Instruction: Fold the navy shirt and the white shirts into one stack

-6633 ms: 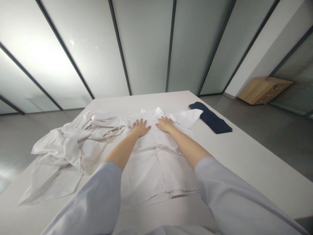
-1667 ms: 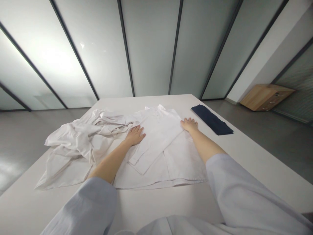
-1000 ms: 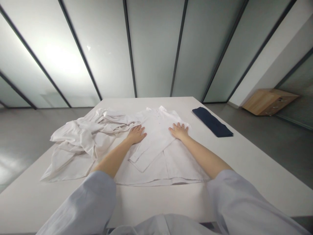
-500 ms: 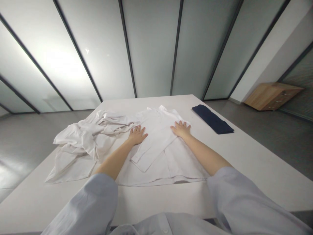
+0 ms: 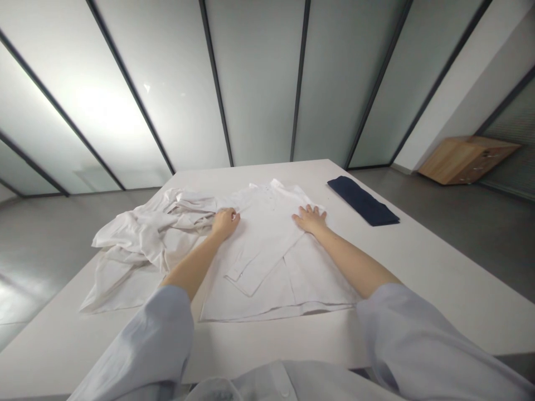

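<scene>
A white shirt point(image 5: 267, 245) lies spread on the table, its collar at the far end and its hem towards me. One sleeve is folded diagonally across its front, the cuff near the lower left. My left hand point(image 5: 226, 221) is closed at the shirt's left edge, fingers curled in on the fabric there. Flat on the shirt's right side rests my right hand point(image 5: 311, 219), with its fingers spread. Left of the shirt, close to my left hand, is a crumpled heap of white cloth point(image 5: 142, 234).
A folded dark navy cloth point(image 5: 363, 201) lies towards the right edge of the white table point(image 5: 434, 289). Beyond the table stand frosted glass panels point(image 5: 259, 83). On the floor at the far right is a wooden cabinet point(image 5: 455, 161).
My left hand has shifted slightly left and gone from lying flat with fingers spread to curled at the shirt's edge. My right hand stays in place.
</scene>
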Demonstrator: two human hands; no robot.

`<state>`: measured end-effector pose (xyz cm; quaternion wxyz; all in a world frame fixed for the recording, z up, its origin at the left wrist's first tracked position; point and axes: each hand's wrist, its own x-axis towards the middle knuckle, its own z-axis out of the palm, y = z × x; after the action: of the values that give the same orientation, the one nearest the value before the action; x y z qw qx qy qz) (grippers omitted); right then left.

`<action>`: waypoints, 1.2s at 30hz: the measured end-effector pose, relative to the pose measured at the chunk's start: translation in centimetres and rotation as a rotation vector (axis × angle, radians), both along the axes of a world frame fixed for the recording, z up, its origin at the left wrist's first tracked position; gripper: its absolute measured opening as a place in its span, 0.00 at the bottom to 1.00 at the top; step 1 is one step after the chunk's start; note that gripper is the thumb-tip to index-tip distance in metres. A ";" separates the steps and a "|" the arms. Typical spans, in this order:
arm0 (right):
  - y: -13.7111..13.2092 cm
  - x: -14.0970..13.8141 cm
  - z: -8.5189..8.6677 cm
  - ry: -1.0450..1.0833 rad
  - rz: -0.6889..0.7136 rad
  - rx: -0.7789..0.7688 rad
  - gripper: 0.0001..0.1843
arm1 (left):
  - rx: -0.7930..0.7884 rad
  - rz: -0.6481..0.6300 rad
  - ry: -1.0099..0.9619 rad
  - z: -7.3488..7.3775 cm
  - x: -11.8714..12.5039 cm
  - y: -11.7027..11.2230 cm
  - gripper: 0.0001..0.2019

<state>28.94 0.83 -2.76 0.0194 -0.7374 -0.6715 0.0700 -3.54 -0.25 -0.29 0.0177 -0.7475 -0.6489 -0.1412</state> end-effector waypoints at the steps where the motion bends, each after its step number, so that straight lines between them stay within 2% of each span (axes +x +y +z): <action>1: 0.0 0.0 0.0 0.002 0.000 0.002 0.38 | 0.052 0.062 -0.009 0.7 -0.5 0.5 0.18; 4: -0.1 0.1 -0.1 0.014 0.003 0.013 0.38 | 0.208 0.211 0.026 2.8 -2.7 1.8 0.17; 6: -0.1 0.1 -0.2 0.020 0.005 0.017 0.38 | 0.223 0.308 0.073 3.8 -4.6 2.7 0.19; 10: -0.2 0.2 -0.2 0.018 0.008 0.022 0.37 | -0.044 0.455 0.182 4.2 -7.8 3.8 0.29; 12: -0.3 0.2 -0.2 0.018 0.012 0.023 0.37 | -0.139 0.448 0.206 3.9 -8.7 3.9 0.26; 14: -0.3 0.2 -0.1 0.020 0.013 0.024 0.37 | -0.117 0.427 0.199 3.6 -9.0 3.8 0.19; 18: -0.3 0.2 0.0 0.019 0.014 0.023 0.37 | 0.000 0.484 0.042 3.9 -9.1 3.4 0.15; 22: -0.4 0.0 0.0 -0.007 0.007 0.059 0.35 | 0.201 0.533 -0.311 6.0 -8.4 3.9 0.15; 24: -0.4 -0.5 0.2 -0.028 0.011 0.126 0.35 | 0.295 0.468 -0.501 7.4 -7.0 4.6 0.14; 27: -0.3 -2.1 1.3 0.084 0.116 0.260 0.35 | 0.290 0.220 -0.781 9.3 -3.1 5.6 0.11; 29: -0.2 -3.8 2.6 0.351 0.233 0.286 0.34 | 0.183 0.000 -0.965 9.9 0.3 5.7 0.10; 32: -0.4 -6.4 4.8 0.940 0.347 0.206 0.36 | -0.057 -0.390 -1.093 10.1 5.1 4.6 0.11; 34: -0.6 -7.5 6.1 1.268 0.358 0.182 0.35 | -0.219 -0.601 -1.084 9.7 7.3 3.5 0.14; 36: -0.8 -7.9 7.0 1.462 0.287 0.199 0.33 | -0.282 -0.702 -1.078 9.2 8.3 2.6 0.17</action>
<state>21.04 -0.01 4.25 0.5176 -0.4031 -0.5803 0.4825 4.73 2.35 8.90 -0.4551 -0.7343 -0.2968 -0.4069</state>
